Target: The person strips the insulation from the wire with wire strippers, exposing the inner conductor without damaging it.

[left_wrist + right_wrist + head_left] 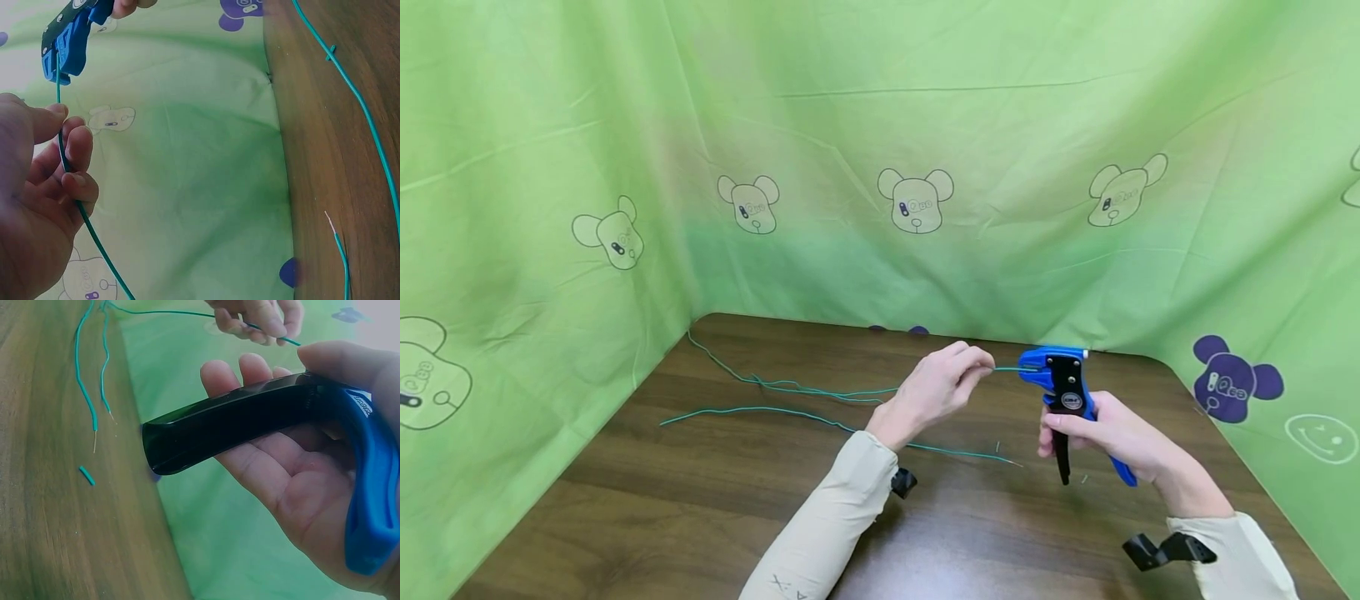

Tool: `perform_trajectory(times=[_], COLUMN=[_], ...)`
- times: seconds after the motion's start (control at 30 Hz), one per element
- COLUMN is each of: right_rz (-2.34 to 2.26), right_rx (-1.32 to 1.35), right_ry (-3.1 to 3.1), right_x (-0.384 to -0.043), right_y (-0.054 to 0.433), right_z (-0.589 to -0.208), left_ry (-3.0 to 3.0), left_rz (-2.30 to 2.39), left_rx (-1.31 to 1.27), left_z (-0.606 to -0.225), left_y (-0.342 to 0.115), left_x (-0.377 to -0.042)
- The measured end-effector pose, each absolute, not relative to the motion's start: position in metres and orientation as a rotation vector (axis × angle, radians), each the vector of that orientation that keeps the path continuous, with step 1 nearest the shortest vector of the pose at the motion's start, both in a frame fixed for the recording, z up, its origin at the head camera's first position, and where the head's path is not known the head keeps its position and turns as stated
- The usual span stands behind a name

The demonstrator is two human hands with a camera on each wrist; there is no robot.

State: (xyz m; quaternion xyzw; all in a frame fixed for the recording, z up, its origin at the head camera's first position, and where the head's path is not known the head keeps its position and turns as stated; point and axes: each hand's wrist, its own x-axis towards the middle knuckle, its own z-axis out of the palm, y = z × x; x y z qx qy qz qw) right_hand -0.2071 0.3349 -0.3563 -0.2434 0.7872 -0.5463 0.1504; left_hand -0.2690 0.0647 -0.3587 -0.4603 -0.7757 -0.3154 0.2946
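My right hand [1123,437] grips a blue and black wire stripper [1071,392] by its handles, its head toward the left. In the right wrist view the fingers curl around the black handle [231,419], and the blue handle [375,487] lies against the palm. Thumb and fingers of my left hand [938,387] pinch a thin green wire [1006,368] a short way from its end. That end enters between the stripper's blue jaws, which hide it. From the left hand the wire trails down, seen in the left wrist view [103,247].
Another green wire [760,408] lies across the wooden table [647,517], with a bare end [330,222]. Small green insulation scraps [87,475] lie on the wood. A green printed curtain [842,275] rises behind the table and along its sides.
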Motion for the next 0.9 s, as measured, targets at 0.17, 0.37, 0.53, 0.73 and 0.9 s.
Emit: perform_trajectory(times=[0.17,0.37,0.53,0.73,0.9], right_rz=[-1.587,-1.593,-1.601,-1.593,-1.583], right_rx=[-0.715,-0.726,-0.752,-0.736,-0.722], right_ry=[2.226,2.201,2.183,2.174,2.182], right_x=[-0.2071,-0.2073,-0.2069,-0.2077,-0.2074], right_y=[0.3339,0.3338,0.3339,0.333,0.3323], right_z=[-0.3576,-0.3579,-0.3576,-0.3594,-0.3601], left_ry=[-2.075,-2.095,-2.11,-2.119,-2.137], left_rz=[-0.85,-0.852,-0.869,-0.867,-0.85], left_rx=[-1.239,-1.241,-1.237,-1.236,-1.228], left_z=[-0.3616,-0.3627,-0.3625,-0.3638,-0.3641], left_y=[0.0674,0.0676,0.0675,0.0692,0.0695], left_x=[-0.2702,-0.2709,-0.2708,-0.2707,-0.27])
